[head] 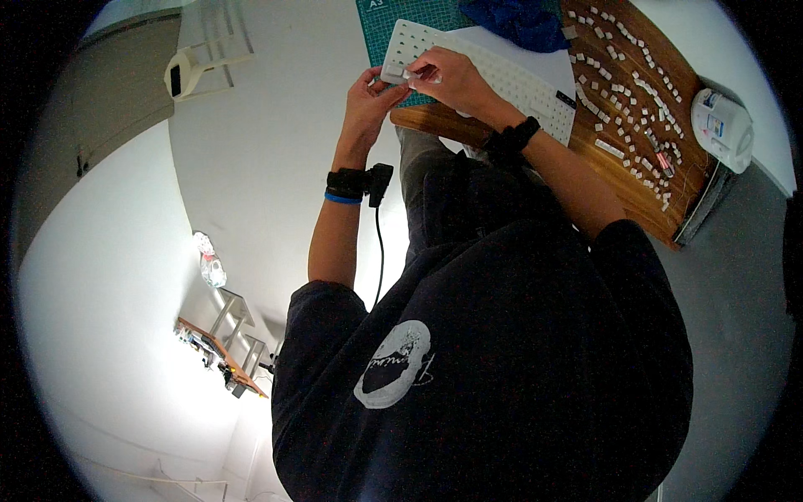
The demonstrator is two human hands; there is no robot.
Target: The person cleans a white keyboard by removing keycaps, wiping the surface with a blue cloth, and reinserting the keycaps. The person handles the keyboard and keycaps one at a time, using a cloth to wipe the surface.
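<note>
A white keyboard (502,76) with its keycaps off lies slantwise before me, its rows of switch sockets bare. A small black panel (566,99) sits at its right end. My left hand (369,103) grips the near left corner between thumb and fingers. Over that same corner, my right hand (457,76) pinches a small white piece (433,80), which looks like a wipe or tissue. My fingers hide most of it. Beneath the keyboard's left part is a green cutting mat (375,39), and a white sheet (551,61) shows behind its right part.
Loose white keycaps, with a long space bar (609,149), are strewn over the wooden table (652,216) at right. A pink-and-black pen-like tool (662,162) lies among them. A white jug (721,128) stands at the far right edge. A crumpled blue cloth (517,24) is behind the keyboard.
</note>
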